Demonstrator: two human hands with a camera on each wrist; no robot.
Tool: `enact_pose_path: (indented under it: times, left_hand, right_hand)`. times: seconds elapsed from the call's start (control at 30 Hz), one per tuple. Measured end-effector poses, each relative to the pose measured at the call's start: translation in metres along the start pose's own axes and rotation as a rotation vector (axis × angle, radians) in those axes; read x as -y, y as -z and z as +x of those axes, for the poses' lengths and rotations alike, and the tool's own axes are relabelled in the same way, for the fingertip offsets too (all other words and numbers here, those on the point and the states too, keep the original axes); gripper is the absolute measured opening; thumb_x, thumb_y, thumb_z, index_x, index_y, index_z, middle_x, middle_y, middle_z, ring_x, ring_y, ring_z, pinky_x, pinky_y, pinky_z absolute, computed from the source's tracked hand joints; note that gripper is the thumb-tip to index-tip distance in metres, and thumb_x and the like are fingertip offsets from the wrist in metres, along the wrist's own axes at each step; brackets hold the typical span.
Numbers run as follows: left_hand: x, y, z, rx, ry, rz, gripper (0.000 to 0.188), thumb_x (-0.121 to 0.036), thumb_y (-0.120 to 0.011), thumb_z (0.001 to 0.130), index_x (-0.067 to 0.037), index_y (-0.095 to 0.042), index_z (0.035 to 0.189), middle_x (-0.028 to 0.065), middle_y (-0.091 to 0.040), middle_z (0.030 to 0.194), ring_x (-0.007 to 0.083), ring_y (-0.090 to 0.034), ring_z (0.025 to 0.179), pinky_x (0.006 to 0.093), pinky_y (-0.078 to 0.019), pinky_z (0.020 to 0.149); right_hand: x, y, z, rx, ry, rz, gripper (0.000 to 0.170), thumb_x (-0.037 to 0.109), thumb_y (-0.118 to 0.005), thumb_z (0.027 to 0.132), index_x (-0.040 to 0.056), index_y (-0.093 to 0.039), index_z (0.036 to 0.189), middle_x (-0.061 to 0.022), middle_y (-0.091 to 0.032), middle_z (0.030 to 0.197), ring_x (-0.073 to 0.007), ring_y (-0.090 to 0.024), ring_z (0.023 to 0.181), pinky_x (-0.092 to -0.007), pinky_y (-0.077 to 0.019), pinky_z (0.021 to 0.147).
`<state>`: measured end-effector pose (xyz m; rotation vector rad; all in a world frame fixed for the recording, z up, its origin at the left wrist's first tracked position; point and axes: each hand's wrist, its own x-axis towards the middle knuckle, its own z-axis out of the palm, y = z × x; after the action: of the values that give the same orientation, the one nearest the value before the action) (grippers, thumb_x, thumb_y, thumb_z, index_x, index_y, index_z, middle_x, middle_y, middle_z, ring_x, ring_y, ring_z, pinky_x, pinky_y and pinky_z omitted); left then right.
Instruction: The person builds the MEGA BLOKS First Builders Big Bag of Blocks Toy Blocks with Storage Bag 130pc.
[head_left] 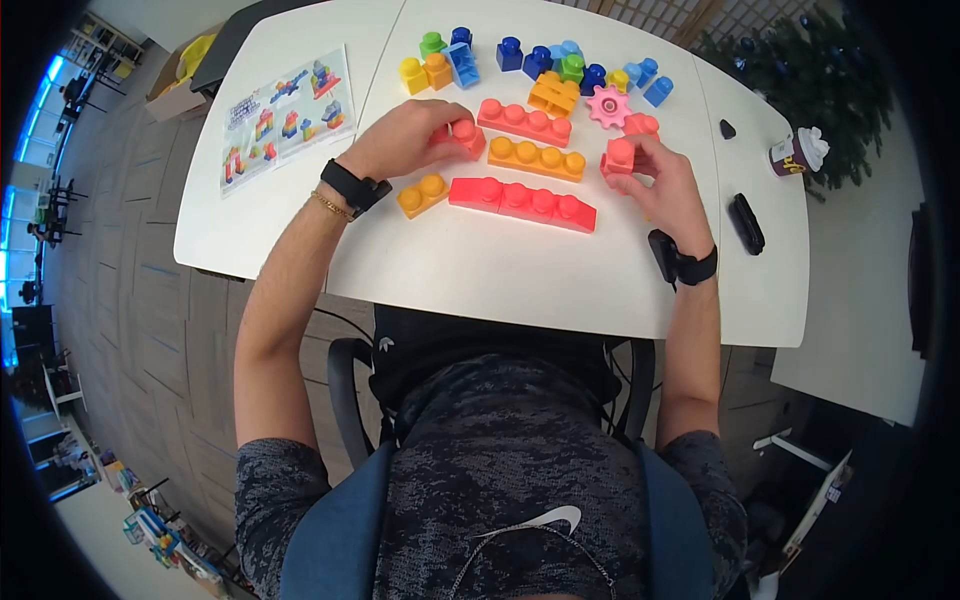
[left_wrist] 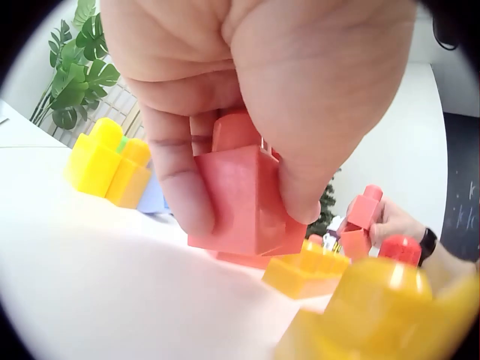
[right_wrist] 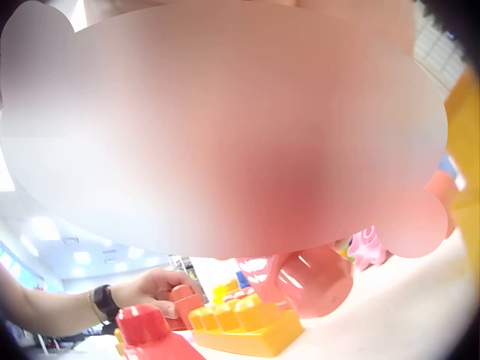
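Observation:
My left hand pinches a red toy building block between thumb and fingers, at the left end of a long red block. In my right hand is another red block, gripped at the right end of the rows; most of this hand is blurred over in the right wrist view. Between the hands lies a long yellow-orange block, with a red row with sloped ends nearer the body. A small yellow-orange block sits below the left hand.
Behind the rows stand several blue blocks, a yellow block and a pink gear-shaped piece. A picture sheet lies at the left. To the right are a black case and a cup by the table edge.

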<state>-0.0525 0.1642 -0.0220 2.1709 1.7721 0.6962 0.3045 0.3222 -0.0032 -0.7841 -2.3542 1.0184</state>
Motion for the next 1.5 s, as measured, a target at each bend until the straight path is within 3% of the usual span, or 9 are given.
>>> enact_pose_path:
  times: [0.17, 0.3, 0.53, 0.63, 0.9, 1.23, 1.37, 1.47, 1.5]
  left_hand:
    - [-0.025, 0.021, 0.02, -0.144, -0.021, -0.046, 0.044, -0.038, -0.087, 0.091, -0.002, -0.076, 0.116, 0.0171, -0.078, 0.1, 0.0333, -0.074, 0.087, 0.0377, -0.0591, 0.081]
    - [-0.044, 0.012, 0.048, -0.043, -0.173, 0.014, 0.045, -0.04, -0.089, 0.089, -0.001, -0.077, 0.108, 0.0167, -0.077, 0.095, 0.0345, -0.073, 0.084, 0.0394, -0.0582, 0.079]
    - [-0.041, -0.006, 0.053, 0.032, -0.138, 0.001, 0.043, -0.033, -0.091, 0.086, 0.0, -0.075, 0.109, 0.0168, -0.076, 0.093, 0.0366, -0.073, 0.084, 0.0409, -0.0575, 0.078]
    - [-0.038, -0.012, 0.055, 0.086, -0.119, -0.002, 0.041, -0.032, -0.091, 0.086, -0.001, -0.074, 0.106, 0.0173, -0.076, 0.092, 0.0375, -0.072, 0.083, 0.0425, -0.0563, 0.076]
    - [-0.05, -0.015, 0.06, 0.129, -0.084, 0.035, 0.04, -0.032, -0.089, 0.084, -0.002, -0.073, 0.105, 0.0188, -0.075, 0.088, 0.0388, -0.072, 0.082, 0.0449, -0.0567, 0.075]
    - [-0.037, -0.029, 0.06, 0.163, -0.008, 0.092, 0.043, -0.036, -0.089, 0.08, -0.004, -0.071, 0.104, 0.017, -0.075, 0.091, 0.0389, -0.074, 0.089, 0.048, -0.0593, 0.082]
    - [-0.043, -0.026, 0.057, 0.124, -0.079, 0.107, 0.052, -0.043, -0.092, 0.078, -0.004, -0.07, 0.106, 0.018, -0.076, 0.097, 0.0397, -0.074, 0.092, 0.0477, -0.0593, 0.083]
    - [-0.047, -0.019, 0.056, 0.166, 0.013, 0.046, 0.067, -0.049, -0.096, 0.076, -0.005, -0.068, 0.12, 0.0166, -0.075, 0.109, 0.038, -0.072, 0.104, 0.0464, -0.0583, 0.089]
    - [-0.043, -0.02, 0.056, 0.023, -0.083, -0.059, 0.07, -0.048, -0.096, 0.077, -0.005, -0.068, 0.125, 0.0157, -0.075, 0.113, 0.0358, -0.073, 0.107, 0.0455, -0.059, 0.09]
  right_hand:
    - [0.008, -0.011, 0.015, -0.035, 0.049, 0.225, 0.043, 0.003, -0.084, 0.092, -0.0028, -0.063, 0.129, -0.0101, -0.074, 0.117, -0.0194, -0.076, 0.111, -0.0346, -0.0628, 0.102]
    - [0.006, -0.031, 0.034, 0.024, 0.117, 0.334, 0.044, 0.006, -0.086, 0.092, -0.0007, -0.061, 0.128, -0.0077, -0.069, 0.122, -0.0175, -0.073, 0.115, -0.0336, -0.0641, 0.099]
    - [0.02, -0.036, 0.036, 0.005, 0.108, 0.324, 0.042, 0.008, -0.085, 0.092, 0.0005, -0.062, 0.126, -0.0058, -0.07, 0.118, -0.0153, -0.072, 0.109, -0.0318, -0.0639, 0.095]
    - [0.024, -0.026, 0.04, 0.038, 0.133, 0.094, 0.042, 0.013, -0.085, 0.093, 0.0012, -0.062, 0.126, -0.0054, -0.071, 0.115, -0.0145, -0.073, 0.105, -0.0312, -0.0627, 0.086]
    - [0.041, -0.019, 0.054, 0.244, 0.285, -0.405, 0.038, 0.013, -0.086, 0.086, 0.0048, -0.07, 0.12, -0.0163, -0.076, 0.1, -0.033, -0.074, 0.095, -0.0407, -0.0584, 0.08]
    - [0.027, -0.042, 0.06, 0.24, 0.26, -0.176, 0.05, 0.016, -0.088, 0.087, 0.0065, -0.069, 0.132, -0.0152, -0.075, 0.109, -0.0305, -0.073, 0.096, -0.038, -0.0572, 0.087]
    - [0.036, -0.046, 0.058, 0.284, 0.251, -0.193, 0.053, 0.017, -0.089, 0.087, 0.0046, -0.067, 0.133, -0.0155, -0.076, 0.112, -0.0324, -0.074, 0.102, -0.0383, -0.0576, 0.091]
    - [0.035, -0.049, 0.061, 0.311, 0.278, -0.171, 0.061, 0.018, -0.09, 0.085, 0.0042, -0.063, 0.138, -0.0164, -0.076, 0.115, -0.0347, -0.074, 0.105, -0.0395, -0.0577, 0.093]
    - [0.033, -0.052, 0.062, 0.3, 0.307, -0.13, 0.067, 0.018, -0.09, 0.085, 0.0041, -0.059, 0.142, -0.0171, -0.076, 0.117, -0.0361, -0.074, 0.108, -0.0403, -0.0578, 0.094]
